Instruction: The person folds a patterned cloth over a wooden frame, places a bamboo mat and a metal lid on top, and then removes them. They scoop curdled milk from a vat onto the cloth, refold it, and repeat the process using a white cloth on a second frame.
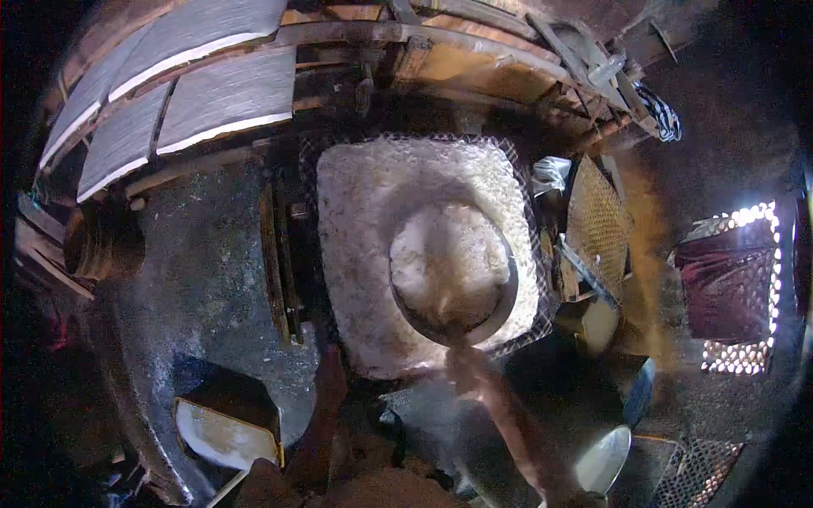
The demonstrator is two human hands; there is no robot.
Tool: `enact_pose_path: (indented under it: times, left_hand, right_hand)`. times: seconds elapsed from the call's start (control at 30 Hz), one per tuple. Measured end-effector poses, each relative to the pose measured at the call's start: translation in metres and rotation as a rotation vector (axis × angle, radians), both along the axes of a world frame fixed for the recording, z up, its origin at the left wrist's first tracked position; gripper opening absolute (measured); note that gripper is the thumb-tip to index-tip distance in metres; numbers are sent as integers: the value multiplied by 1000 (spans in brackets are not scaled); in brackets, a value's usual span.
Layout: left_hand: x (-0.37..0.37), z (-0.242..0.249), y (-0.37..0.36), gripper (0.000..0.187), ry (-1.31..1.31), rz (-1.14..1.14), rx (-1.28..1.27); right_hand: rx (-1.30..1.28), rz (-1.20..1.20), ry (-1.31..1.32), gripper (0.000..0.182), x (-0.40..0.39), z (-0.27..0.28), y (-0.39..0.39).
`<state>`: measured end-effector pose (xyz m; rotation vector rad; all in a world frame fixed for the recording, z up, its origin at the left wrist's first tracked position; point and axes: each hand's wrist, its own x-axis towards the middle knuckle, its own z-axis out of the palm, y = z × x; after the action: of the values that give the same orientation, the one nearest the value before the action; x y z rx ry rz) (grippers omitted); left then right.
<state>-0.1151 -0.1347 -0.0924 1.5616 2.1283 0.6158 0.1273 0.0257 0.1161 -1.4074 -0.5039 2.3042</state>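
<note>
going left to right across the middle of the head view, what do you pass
stone slab → white mass on the mesh tray → round pan held by the right hand → woven basket → dark red cloth at the bright lattice opening

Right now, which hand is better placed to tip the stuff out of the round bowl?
The right hand. It already grips the bowl above the white heap. The left hand rests at the tray's near edge.

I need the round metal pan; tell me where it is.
The round metal pan, heaped with white grains, is centre frame over the square white-grain tray, held by the right hand.
</note>
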Motion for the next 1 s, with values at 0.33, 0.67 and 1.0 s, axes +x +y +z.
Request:
enact_pose_path:
  times: [0.33, 0.67, 1.0]
  left_hand:
    - [-11, 0, 9, 49, -205, 38, -188]
    - [-34, -17, 39, 47, -322, 71, -46]
    - [14, 4, 46, 45, -385, 122, 387]
  right_hand:
    - [-18, 131, -254, 27, 96, 11, 13]
    - [731, -93, -32, 27, 137, -17, -3]
    - [1149, -1353, -684, 46, 160, 75, -180]
